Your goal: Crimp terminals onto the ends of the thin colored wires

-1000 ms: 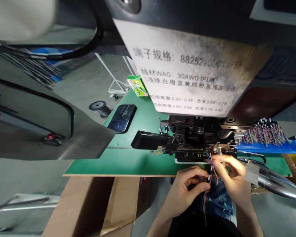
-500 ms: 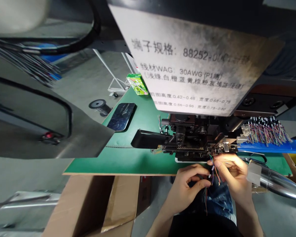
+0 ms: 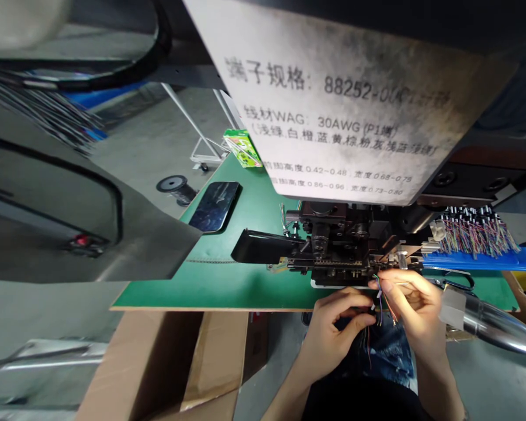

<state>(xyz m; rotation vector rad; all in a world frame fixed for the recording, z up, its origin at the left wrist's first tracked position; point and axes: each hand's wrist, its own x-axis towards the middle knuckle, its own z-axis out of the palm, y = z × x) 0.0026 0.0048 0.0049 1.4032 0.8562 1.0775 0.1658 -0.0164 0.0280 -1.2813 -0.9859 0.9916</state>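
Note:
Thin coloured wires [image 3: 380, 301] hang between my two hands, just in front of the crimping machine [image 3: 333, 245]. My right hand [image 3: 409, 301] pinches several of them between thumb and fingertips, close to the machine's working point. Loose wire ends dangle below those fingers. My left hand [image 3: 344, 324] is closed on the lower part of the same bundle, to the left of my right hand. A small white piece shows beside its fingertips. Strands also hang down below the left hand. A metal terminal strip [image 3: 214, 261] runs into the machine from the left.
A large white label [image 3: 333, 117] covers the machine's upper front. On the green table [image 3: 179, 292] lie a phone [image 3: 214, 206] and a green box [image 3: 242, 147]. A blue tray [image 3: 482, 259] of wire bundles stands right. A shiny metal tube [image 3: 499, 324] reaches near my right hand.
My right hand has shifted slightly, and the dangling wire ends have swung a little to the right. The left hand stays almost in place. My view has moved slightly.

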